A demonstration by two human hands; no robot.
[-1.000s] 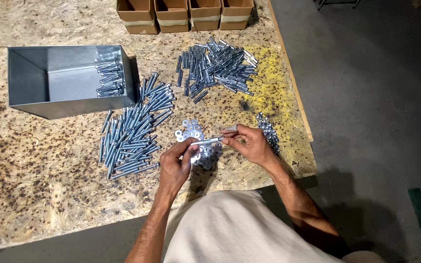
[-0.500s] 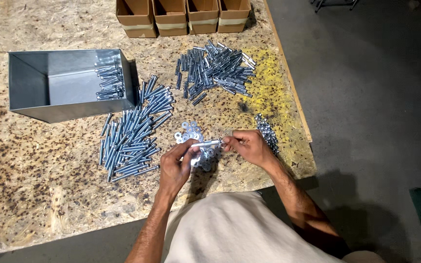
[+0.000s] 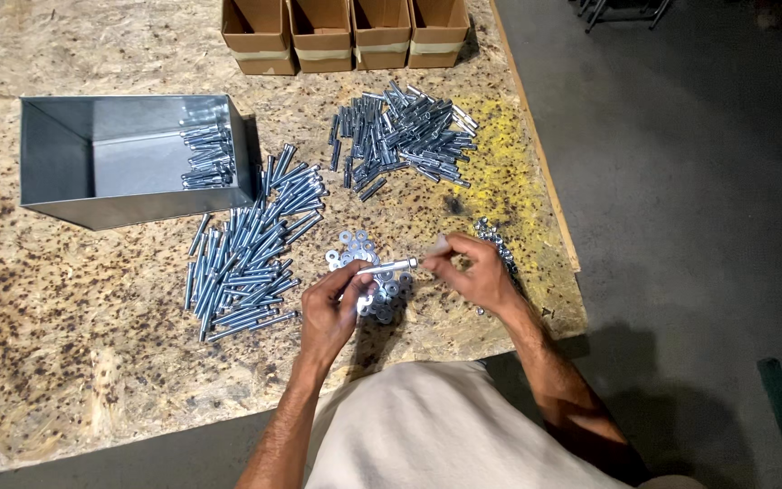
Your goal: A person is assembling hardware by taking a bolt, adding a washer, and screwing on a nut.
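Note:
My left hand (image 3: 332, 303) grips a long silver bolt (image 3: 389, 266) by its near end and holds it level above a heap of washers (image 3: 366, 270). My right hand (image 3: 468, 270) pinches the bolt's far tip with fingers and thumb; whether a small part sits between them is too small to tell. A pile of long bolts (image 3: 248, 254) lies just left of my left hand. A small cluster of nuts (image 3: 492, 237) lies beside my right hand.
An open grey metal bin (image 3: 56, 190) at the left holds several bolts. A pile of shorter sleeved bolts (image 3: 400, 136) lies farther back. Several open cardboard boxes (image 3: 350, 41) line the far edge. The board's right edge (image 3: 545, 181) drops to the grey floor.
Both hands stay together over the washers; the right-hand fingers have shifted slightly at the bolt's tip. The piles have not moved.

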